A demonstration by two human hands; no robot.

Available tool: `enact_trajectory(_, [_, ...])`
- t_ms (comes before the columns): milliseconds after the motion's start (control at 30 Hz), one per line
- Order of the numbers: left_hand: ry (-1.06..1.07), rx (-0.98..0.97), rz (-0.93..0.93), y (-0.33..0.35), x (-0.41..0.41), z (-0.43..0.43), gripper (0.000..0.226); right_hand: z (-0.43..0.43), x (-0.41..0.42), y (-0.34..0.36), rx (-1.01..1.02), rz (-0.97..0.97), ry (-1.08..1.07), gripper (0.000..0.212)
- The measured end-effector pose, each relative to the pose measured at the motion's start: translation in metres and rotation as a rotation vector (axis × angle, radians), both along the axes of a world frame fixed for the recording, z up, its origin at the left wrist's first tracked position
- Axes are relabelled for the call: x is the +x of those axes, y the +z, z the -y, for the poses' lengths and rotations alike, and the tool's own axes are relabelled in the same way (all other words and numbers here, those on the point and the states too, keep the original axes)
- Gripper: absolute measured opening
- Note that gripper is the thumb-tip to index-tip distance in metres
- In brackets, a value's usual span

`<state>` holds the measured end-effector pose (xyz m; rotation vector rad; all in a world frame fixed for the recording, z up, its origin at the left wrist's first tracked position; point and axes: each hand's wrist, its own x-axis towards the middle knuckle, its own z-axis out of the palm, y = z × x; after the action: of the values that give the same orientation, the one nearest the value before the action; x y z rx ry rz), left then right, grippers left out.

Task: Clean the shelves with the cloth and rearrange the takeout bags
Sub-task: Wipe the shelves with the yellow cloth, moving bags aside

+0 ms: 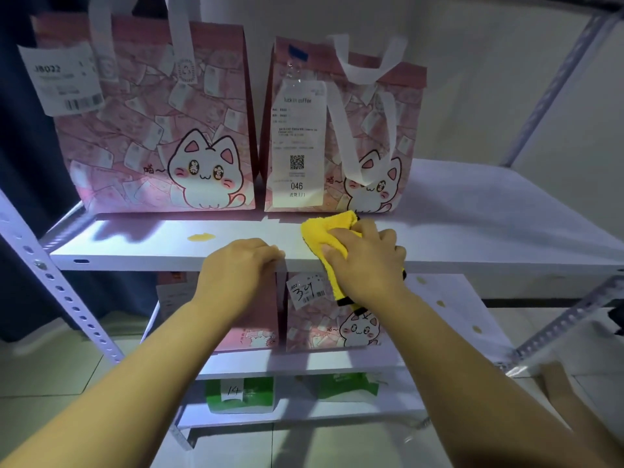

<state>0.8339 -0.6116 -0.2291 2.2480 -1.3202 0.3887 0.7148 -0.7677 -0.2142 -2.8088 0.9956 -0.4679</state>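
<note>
Two pink cat-print takeout bags stand on the upper white shelf (pixel 489 211): the left bag (pixel 152 130) with a J8022 label, the right bag (pixel 337 136) with a long receipt numbered 046. My right hand (pixel 368 261) grips a yellow cloth (pixel 329 228) pressed on the shelf just in front of the right bag. My left hand (pixel 239 265) rests on the shelf's front edge with its fingers curled over the lip. A small yellow stain (pixel 201 236) lies on the shelf left of the cloth.
On the middle shelf (pixel 449 298) stand two more pink bags (pixel 337 319), one marked 34, with small yellow spots (pixel 440 303) at the right. Green bags (pixel 239 395), one marked 14, sit on the lowest shelf. Perforated metal uprights (pixel 64 292) frame the rack; a wall is behind.
</note>
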Motion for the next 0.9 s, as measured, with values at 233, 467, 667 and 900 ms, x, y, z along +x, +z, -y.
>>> enact_trajectory(233, [-0.039, 0.016, -0.074, 0.008, -0.003, -0.008, 0.018, 0.004, -0.015, 0.001, 0.046, 0.034, 0.041, 0.038])
enact_trajectory(467, [0.211, -0.073, -0.056, 0.005, 0.008, -0.058, 0.016, -0.012, -0.006, -0.002, 0.036, 0.052, 0.132, 0.041])
enact_trajectory(667, [0.364, -0.039, -0.020, 0.006, 0.038, -0.102, 0.020, -0.046, 0.021, -0.004, 0.001, 0.002, 0.178, 0.043])
enact_trajectory(900, [0.325, 0.052, -0.016, 0.010, 0.081, -0.136, 0.012, -0.089, 0.068, 0.000, -0.009, -0.043, 0.122, 0.043])
